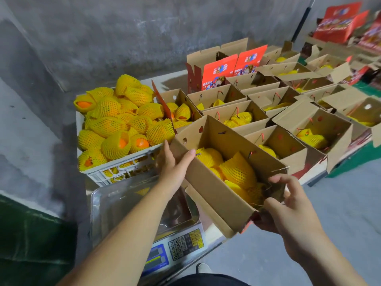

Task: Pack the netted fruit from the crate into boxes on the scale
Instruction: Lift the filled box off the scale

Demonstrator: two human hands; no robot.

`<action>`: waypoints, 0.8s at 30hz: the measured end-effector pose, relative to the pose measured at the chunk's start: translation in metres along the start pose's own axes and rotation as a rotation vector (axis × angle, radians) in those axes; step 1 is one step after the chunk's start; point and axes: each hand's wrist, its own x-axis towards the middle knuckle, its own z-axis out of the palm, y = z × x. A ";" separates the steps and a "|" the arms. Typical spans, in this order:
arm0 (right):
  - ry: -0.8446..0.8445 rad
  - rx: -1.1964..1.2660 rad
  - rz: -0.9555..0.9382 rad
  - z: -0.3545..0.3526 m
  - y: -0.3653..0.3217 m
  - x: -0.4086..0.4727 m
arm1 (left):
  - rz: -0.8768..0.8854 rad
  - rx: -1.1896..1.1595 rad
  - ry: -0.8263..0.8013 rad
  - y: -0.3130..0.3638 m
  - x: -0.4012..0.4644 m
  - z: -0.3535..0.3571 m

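Both hands hold the open brown cardboard box point(218, 195) of yellow-netted oranges, tilted above the shiny metal scale point(132, 205). The left hand point(175, 164) grips its far corner and the right hand point(288, 205) the near end. Keep it level and carry it slowly. The white crate point(115, 172) of fruit sits far left.

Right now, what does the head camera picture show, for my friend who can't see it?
Two hands, left and right, hold an open cardboard box of yellow-netted fruit above a metal scale. Behind it, a white crate is heaped with more.
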 end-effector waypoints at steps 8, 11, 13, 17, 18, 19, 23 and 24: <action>-0.083 -0.140 -0.084 -0.050 -0.031 -0.004 | 0.212 -0.101 -0.048 0.008 -0.029 -0.017; -0.102 -0.259 -0.274 -0.048 -0.044 0.003 | 0.292 -0.138 -0.047 0.003 -0.045 -0.051; -0.210 -0.220 -0.258 -0.037 -0.051 0.013 | 0.274 -0.127 0.006 -0.008 -0.059 -0.078; -0.431 -0.280 -0.270 0.018 -0.066 0.033 | 0.246 -0.023 0.184 -0.043 -0.089 -0.132; -0.464 -0.293 -0.265 0.035 -0.070 0.035 | 0.242 -0.012 0.232 -0.050 -0.095 -0.144; -0.499 -0.298 -0.261 0.052 -0.072 0.038 | 0.240 -0.004 0.282 -0.058 -0.100 -0.153; -0.572 -0.345 -0.247 0.116 -0.068 0.057 | 0.237 0.094 0.503 -0.090 -0.106 -0.180; -0.570 -0.369 -0.248 0.130 -0.064 0.064 | 0.231 0.109 0.544 -0.098 -0.106 -0.186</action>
